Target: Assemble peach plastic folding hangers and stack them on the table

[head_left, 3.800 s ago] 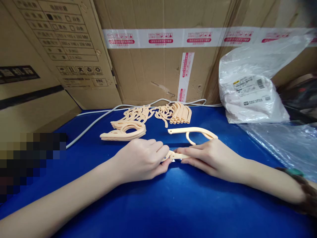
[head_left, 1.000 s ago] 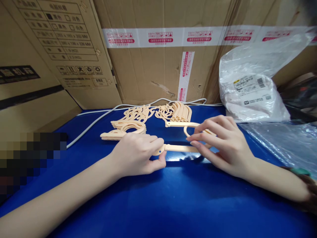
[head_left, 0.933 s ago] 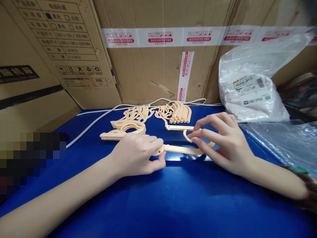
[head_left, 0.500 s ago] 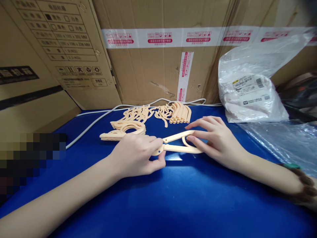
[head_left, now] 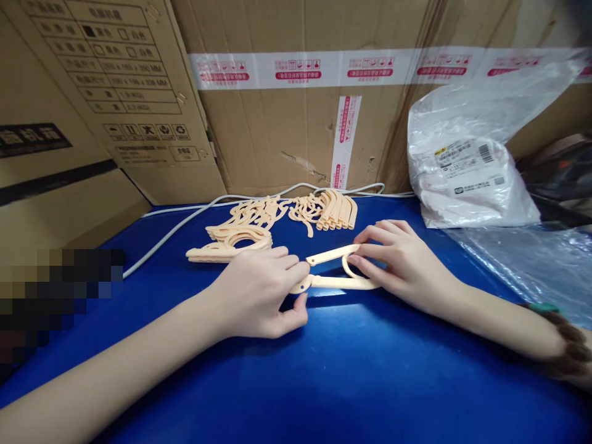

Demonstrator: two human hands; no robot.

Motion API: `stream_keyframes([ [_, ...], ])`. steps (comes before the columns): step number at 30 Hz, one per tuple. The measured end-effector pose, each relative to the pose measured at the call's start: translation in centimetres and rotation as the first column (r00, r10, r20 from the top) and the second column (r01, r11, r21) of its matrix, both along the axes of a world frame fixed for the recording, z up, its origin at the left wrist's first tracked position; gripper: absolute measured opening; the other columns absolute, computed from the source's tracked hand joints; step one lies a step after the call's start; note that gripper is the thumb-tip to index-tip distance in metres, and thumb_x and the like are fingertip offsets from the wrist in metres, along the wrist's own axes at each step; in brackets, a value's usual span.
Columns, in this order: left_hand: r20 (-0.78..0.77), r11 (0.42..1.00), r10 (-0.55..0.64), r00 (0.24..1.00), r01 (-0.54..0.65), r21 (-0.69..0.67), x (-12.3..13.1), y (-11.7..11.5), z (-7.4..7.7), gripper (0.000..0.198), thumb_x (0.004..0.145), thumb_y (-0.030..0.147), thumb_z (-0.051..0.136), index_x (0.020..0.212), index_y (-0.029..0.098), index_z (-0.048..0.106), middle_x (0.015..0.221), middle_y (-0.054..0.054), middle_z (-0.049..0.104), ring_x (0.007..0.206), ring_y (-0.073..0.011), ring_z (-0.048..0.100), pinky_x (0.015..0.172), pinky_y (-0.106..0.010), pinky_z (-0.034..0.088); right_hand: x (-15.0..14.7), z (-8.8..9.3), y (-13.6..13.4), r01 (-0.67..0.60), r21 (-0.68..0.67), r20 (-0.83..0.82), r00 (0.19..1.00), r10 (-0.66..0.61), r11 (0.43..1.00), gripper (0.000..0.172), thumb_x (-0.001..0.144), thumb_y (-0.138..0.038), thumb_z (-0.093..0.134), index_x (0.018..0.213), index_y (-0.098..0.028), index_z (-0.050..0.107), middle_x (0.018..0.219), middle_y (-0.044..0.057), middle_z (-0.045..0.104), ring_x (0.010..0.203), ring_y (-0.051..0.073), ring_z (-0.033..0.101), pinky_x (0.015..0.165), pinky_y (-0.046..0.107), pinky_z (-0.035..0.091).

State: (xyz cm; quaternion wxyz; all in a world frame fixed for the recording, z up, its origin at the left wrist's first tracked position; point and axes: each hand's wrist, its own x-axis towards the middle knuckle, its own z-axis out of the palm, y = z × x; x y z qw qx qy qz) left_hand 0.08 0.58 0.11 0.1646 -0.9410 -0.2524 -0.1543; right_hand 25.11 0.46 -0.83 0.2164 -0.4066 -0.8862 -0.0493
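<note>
Left hand (head_left: 259, 293) has its fingers curled around the end of the lower bar (head_left: 340, 282), a pale piece with a rounded plate and a small hole showing, thumb tip just under it. Can't tell how firm that hold is, most of the end is hidden. Right hand (head_left: 400, 259) is pinching the upper bar (head_left: 333, 254) near its far end, thumb by the curved arm (head_left: 346, 266) that loops between the two bars. All of it is over the blue surface (head_left: 296, 382), a bit right of centre.

Looks to me like the step in hand is lining the bars up: the upper one's holed end is right by the left fingertips, with the gap widening toward the right hand. Whether they join under those fingers, no idea. I'd guess the next move calls for keeping the plate steady and bringing that holed end over to it.

Around it: a stack of pale pieces (head_left: 231, 243) right behind the left knuckles, so easy to bump imo. Further back, loose thin pieces (head_left: 259, 213), a bundle of curved bars (head_left: 340, 209) and a white cable (head_left: 180, 225) along the cardboard box (head_left: 277, 135). Plastic bag (head_left: 467, 185) is off to the right, well clear. Nothing's really blocking the hands.
</note>
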Motion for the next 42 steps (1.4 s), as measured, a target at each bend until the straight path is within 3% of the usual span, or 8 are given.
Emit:
stream_keyframes([
  [8,-0.072,0.982,-0.098,0.993,0.085,-0.168,0.1,0.2,0.0,0.001,0.075,0.018,0.048,0.074,0.017,0.048,0.074,-0.003,0.05,0.073,-0.0188,0.042,0.057,-0.031,0.033,0.0,-0.2,0.2,0.024,-0.001,-0.013,1.0,-0.024,1.0,0.026,0.095,-0.031,0.048,0.085,-0.021,0.07,0.091,0.005,0.063,0.085,0.019,0.051,0.084,0.038,0.033],
  [17,-0.06,0.945,-0.206,0.977,0.183,-0.272,0.4,0.0,0.1,0.004,0.073,0.012,0.049,0.075,0.015,0.051,0.076,-0.003,0.048,0.072,-0.0172,0.038,0.062,-0.031,0.034,0.2,-0.4,0.4,0.045,-0.012,-0.028,0.999,-0.045,0.999,0.021,0.093,-0.028,0.05,0.088,-0.021,0.069,0.09,0.004,0.061,0.085,0.019,0.052,0.083,0.038,0.034],
  [26,-0.059,0.927,-0.252,0.966,0.224,-0.3,0.5,-0.2,0.4,0.008,0.067,0.01,0.05,0.073,0.014,0.053,0.077,-0.005,0.051,0.072,-0.0183,0.039,0.063,-0.034,0.035,0.4,-0.7,0.7,0.07,-0.055,-0.033,0.997,-0.071,0.996,0.02,0.093,-0.029,0.05,0.091,-0.022,0.069,0.091,0.004,0.062,0.086,0.019,0.054,0.083,0.038,0.034],
  [36,-0.033,0.939,-0.263,0.964,0.248,-0.239,0.3,0.1,-0.1,0.011,0.075,0.011,0.049,0.082,0.014,0.057,0.097,-0.007,0.06,0.094,-0.0225,0.05,0.087,-0.039,0.036,0.6,-1.0,0.9,0.087,-0.046,-0.043,0.995,-0.089,0.995,0.019,0.092,-0.029,0.052,0.099,-0.023,0.069,0.092,0.005,0.062,0.086,0.021,0.055,0.082,0.039,0.035],
  [42,-0.002,0.943,-0.256,0.967,0.249,-0.222,0.2,0.1,-0.2,0.014,0.075,0.008,0.05,0.086,0.014,0.058,0.105,-0.008,0.06,0.097,-0.0221,0.05,0.087,-0.036,0.037,0.5,-1.0,0.9,0.102,-0.044,-0.05,0.993,-0.104,0.994,0.019,0.092,-0.029,0.052,0.101,-0.023,0.068,0.092,0.005,0.062,0.086,0.021,0.055,0.083,0.039,0.035],
])
